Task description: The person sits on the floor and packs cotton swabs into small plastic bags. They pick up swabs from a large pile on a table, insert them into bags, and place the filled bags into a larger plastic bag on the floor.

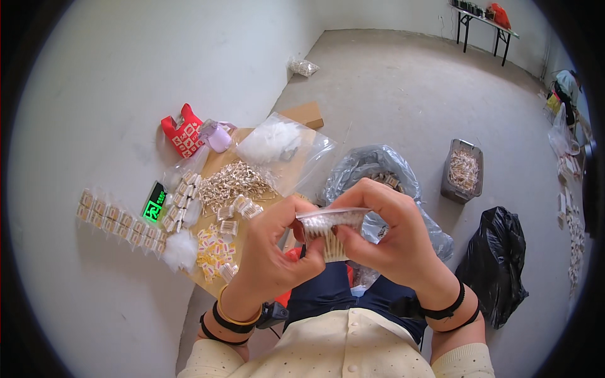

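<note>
Both hands hold a small clear plastic bag (330, 230) filled with cotton swabs, just above my lap. My left hand (270, 251) grips its left side with thumb and fingers. My right hand (394, 234) pinches the bag's top edge and right side. A loose heap of swabs (234, 181) lies on a brown cardboard sheet (285, 181) to my left, beside small filled packets (239, 209) and yellow packets (214, 251).
A row of filled packets (116, 222) leans along the white wall. A red bag (183, 132), a bag of white cotton (272, 142), a grey plastic sack (372, 169), a grey bin of swabs (464, 170) and a black bag (498, 261) surround me.
</note>
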`<control>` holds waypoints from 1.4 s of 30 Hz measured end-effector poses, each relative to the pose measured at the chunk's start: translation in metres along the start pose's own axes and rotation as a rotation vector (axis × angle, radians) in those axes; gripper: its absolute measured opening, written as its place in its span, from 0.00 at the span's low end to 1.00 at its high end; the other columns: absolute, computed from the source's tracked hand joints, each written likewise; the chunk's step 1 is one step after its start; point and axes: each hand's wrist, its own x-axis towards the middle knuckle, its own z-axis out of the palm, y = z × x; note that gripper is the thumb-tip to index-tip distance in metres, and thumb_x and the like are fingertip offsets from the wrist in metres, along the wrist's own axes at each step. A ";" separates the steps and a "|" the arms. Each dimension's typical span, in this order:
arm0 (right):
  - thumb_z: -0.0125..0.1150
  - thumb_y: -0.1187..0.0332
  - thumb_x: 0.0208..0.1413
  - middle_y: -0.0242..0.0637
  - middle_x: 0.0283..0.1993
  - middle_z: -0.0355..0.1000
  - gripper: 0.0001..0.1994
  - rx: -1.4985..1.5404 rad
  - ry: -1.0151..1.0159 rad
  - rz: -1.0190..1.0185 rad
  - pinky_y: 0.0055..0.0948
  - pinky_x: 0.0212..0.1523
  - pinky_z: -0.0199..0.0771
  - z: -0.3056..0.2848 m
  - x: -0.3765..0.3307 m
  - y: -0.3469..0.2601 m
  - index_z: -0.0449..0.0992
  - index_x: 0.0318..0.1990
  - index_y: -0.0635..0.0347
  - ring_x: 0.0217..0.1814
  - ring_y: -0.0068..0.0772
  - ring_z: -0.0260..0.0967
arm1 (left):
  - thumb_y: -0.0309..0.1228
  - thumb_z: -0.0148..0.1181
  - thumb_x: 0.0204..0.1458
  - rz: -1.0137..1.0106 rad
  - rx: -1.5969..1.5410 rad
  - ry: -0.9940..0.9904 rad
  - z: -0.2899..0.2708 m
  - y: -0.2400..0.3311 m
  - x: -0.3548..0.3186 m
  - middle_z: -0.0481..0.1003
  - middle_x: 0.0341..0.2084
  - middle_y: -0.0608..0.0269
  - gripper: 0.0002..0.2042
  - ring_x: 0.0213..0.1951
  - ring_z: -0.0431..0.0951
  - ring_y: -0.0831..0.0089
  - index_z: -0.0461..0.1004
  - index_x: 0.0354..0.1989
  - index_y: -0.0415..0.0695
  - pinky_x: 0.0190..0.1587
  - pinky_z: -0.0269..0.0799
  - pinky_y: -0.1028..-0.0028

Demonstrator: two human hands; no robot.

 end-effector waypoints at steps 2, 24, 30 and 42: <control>0.64 0.76 0.45 0.38 0.32 0.73 0.09 0.012 -0.005 0.005 0.26 0.37 0.72 0.001 0.000 -0.002 0.77 0.37 0.64 0.34 0.30 0.73 | 0.21 0.63 0.38 0.034 0.054 0.002 -0.001 0.002 0.001 0.73 0.24 0.66 0.10 0.26 0.70 0.79 0.73 0.31 0.40 0.30 0.66 0.79; 0.65 0.77 0.39 0.37 0.29 0.70 0.11 -0.125 0.018 -0.112 0.30 0.33 0.69 0.006 -0.002 -0.003 0.75 0.33 0.60 0.32 0.38 0.69 | 0.19 0.66 0.36 0.132 0.140 0.024 -0.003 0.003 -0.002 0.76 0.25 0.63 0.11 0.24 0.74 0.75 0.74 0.30 0.41 0.27 0.69 0.78; 0.65 0.78 0.40 0.38 0.29 0.71 0.10 -0.121 -0.007 -0.102 0.31 0.34 0.70 0.003 -0.001 -0.005 0.75 0.34 0.61 0.32 0.38 0.70 | 0.18 0.66 0.36 0.113 0.137 0.038 -0.002 0.006 -0.004 0.76 0.25 0.63 0.11 0.25 0.74 0.76 0.75 0.30 0.41 0.28 0.69 0.78; 0.65 0.76 0.46 0.37 0.31 0.73 0.09 -0.160 -0.058 -0.097 0.31 0.35 0.71 -0.004 -0.002 -0.009 0.76 0.37 0.59 0.35 0.39 0.71 | 0.20 0.67 0.39 0.065 0.049 -0.033 -0.009 0.002 -0.003 0.76 0.25 0.64 0.08 0.26 0.74 0.77 0.75 0.29 0.42 0.30 0.68 0.78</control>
